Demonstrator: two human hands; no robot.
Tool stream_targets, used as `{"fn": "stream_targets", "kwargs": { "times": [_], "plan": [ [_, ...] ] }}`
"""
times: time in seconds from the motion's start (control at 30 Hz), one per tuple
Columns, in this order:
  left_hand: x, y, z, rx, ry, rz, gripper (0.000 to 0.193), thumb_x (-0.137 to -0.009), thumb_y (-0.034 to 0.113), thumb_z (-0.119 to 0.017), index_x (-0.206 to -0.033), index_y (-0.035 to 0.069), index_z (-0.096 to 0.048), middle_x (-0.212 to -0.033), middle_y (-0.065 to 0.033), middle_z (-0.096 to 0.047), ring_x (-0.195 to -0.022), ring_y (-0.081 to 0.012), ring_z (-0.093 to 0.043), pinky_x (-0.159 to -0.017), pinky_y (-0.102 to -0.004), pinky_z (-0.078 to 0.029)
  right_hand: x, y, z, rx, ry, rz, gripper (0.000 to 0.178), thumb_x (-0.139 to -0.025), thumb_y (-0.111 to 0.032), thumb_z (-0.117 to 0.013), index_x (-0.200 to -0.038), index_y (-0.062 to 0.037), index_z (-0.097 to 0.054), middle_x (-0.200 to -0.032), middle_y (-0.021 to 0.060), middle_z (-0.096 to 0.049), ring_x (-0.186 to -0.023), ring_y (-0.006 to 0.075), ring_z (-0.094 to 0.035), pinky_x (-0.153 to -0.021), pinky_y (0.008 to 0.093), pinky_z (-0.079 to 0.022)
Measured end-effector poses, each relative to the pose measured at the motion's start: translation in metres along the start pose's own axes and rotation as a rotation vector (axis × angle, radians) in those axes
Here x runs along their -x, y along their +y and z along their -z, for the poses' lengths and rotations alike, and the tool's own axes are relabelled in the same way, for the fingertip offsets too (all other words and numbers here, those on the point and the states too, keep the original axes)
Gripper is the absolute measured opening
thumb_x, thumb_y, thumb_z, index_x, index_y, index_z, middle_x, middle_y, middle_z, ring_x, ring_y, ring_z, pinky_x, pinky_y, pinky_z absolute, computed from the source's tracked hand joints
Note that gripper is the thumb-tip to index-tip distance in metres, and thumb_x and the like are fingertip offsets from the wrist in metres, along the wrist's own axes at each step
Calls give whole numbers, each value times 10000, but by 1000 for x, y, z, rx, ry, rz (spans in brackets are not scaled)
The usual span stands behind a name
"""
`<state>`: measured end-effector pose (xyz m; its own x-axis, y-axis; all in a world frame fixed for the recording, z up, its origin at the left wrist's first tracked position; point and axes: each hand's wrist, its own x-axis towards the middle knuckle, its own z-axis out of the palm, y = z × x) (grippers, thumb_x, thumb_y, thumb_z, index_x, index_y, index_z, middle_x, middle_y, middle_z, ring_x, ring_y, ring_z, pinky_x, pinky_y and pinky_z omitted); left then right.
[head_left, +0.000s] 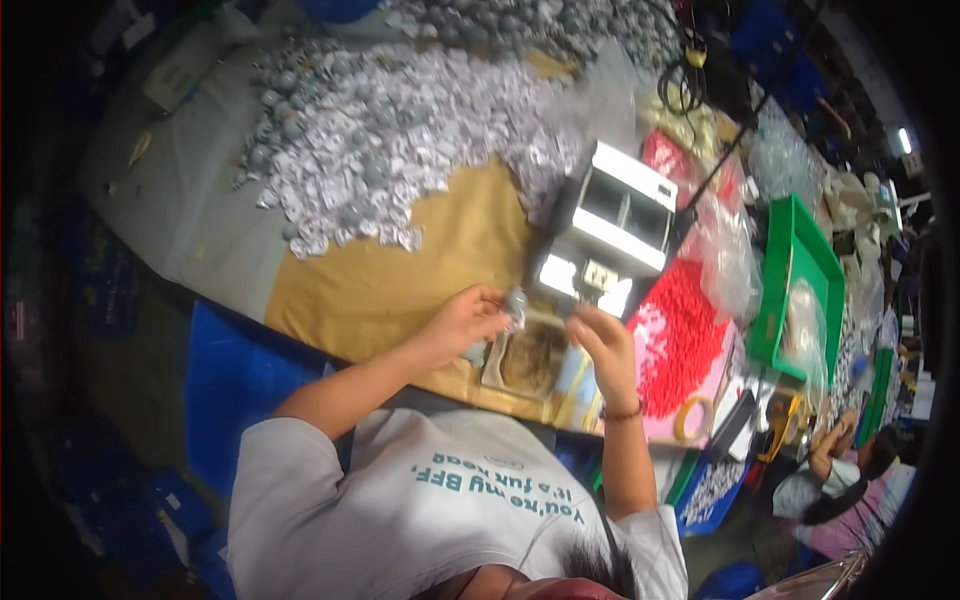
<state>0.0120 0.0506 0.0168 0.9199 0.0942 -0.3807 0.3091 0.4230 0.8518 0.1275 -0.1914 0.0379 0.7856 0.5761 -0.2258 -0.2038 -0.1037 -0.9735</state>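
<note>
My left hand (467, 326) is closed in a pinch on a small grey-and-white piece (515, 308), held over the table's near edge. My right hand (604, 345), a little blurred, is beside the front of a white boxy machine (612, 215) with dark openings on top. Its fingers are bent together; what they hold, if anything, does not show. Beneath and between the hands lies a shallow tray (527, 360) with a worn brown inside. A big spread of small grey and white pieces (370, 140) covers the far left of the table.
Right of the machine are a heap of small red pieces (680, 340), a tape roll (694, 417) and clear plastic bags (725, 245). Farther right stands a green crate (775, 285). A blue bin (235, 390) is at the left. Another person (835, 480) sits at the far right.
</note>
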Motion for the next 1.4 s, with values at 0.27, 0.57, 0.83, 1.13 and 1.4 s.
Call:
{"fn": "stream_targets", "kwargs": {
  "times": [0.27, 0.57, 0.83, 1.13, 1.4],
  "plan": [
    [-174, 269, 100, -259, 251, -624, 476, -870, 126, -718, -1288, 39, -509, -1193, -135, -570, -1079, -243, -586, -844, -376, -535, 15, 17, 69, -222, 282, -19, 194, -956, -90, -633, -1107, 28, -660, -935, 77, -691, -768, 101, -601, -695, 236, -486],
    [-221, 209, 133, -893, 598, -731, 296, -902, 233, -679, -1125, 39, -674, -1015, -108, -690, -1017, -228, -622, -891, -374, -502, 18, 42, 118, 513, 485, -15, 193, -928, -91, -644, -1106, -18, -659, -949, 94, -672, -783, 176, -622, -692, 278, -502],
    [-77, 108, 115, -1409, 452, -869, 245, -788, 69, -706, -1032, 65, -686, -1016, -92, -621, -1035, -319, -524, -898, -406, -448, 7, 64, 137, 1399, 415, 291, 246, -902, -67, -601, -1147, -45, -611, -987, 164, -615, -894, 354, -617, -738, 424, -515],
    [-20, 41, 110, -1665, 403, -538, 349, -771, 103, -732, -1106, 65, -644, -1094, -84, -574, -1042, -294, -524, -869, -406, -460, 3, 73, 142, 1164, 432, 254, 180, -883, -14, -605, -1060, -31, -633, -929, 146, -595, -794, 288, -614, -674, 379, -501],
    [-16, 14, 111, -1530, 267, -764, 294, -785, 8, -655, -1077, 25, -630, -1160, -140, -553, -1095, -331, -520, -893, -422, -473, 19, 57, 134, 518, 427, 203, 217, -1012, -88, -534, -1168, 6, -653, -914, 12, -591, -744, 71, -529, -650, 224, -447]
  ]
}}
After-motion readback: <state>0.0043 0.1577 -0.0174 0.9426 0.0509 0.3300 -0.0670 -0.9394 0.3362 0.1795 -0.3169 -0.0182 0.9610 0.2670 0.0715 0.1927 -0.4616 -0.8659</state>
